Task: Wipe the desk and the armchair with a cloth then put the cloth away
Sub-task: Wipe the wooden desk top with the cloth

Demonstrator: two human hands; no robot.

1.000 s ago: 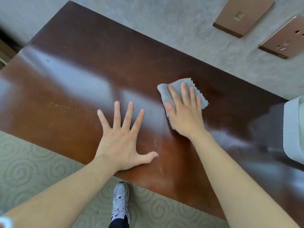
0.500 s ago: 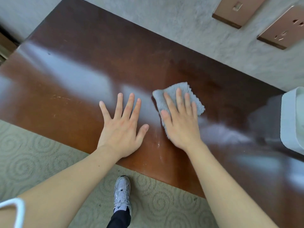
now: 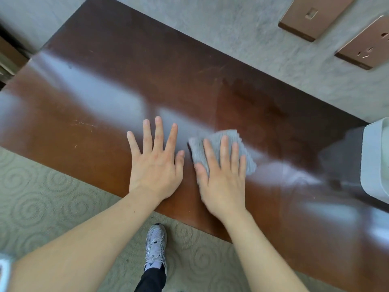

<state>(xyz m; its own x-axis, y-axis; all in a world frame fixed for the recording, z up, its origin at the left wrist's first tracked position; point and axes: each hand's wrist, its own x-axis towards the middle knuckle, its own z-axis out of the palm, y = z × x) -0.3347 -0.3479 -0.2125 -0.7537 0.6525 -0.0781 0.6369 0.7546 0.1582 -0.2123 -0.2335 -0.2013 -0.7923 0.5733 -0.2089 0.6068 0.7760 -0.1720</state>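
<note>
Carpet [image 3: 42, 197]: pale, swirl-patterned, along the near left; one grey trainer [image 3: 156, 245] stands on it just near of the desk edge.
Desk [image 3: 94, 98]: dark glossy wood running from far left to near right, with window glare across the middle and fine scratches at its left and far parts.
Left hand [image 3: 155, 165]: flat on the desk, palm down, fingers spread, holding nothing; it looks like a brace for the body.
Cloth [image 3: 212, 142]: grey, crumpled, lying on the desk just right of the left hand, close to but apart from it.
Right hand [image 3: 223, 180]: laid flat on top of the cloth, fingers extended and slightly apart, pressing it down, not pinching it.
Cloth under the grip: beneath the fingers and front of the palm, with its far, left and right edges sticking out past the fingertips.
White object [image 3: 374, 161]: at the right edge of the desk, only partly in view.
Wall plates [image 3: 315, 15]: two copper-coloured plates on the grey wall, far right.
Step in hand: wiping the desk, apparently its near middle part.
Next move: probably steady downward pressure and long strokes toward the unwiped stretches; the armchair is not in view.
</note>
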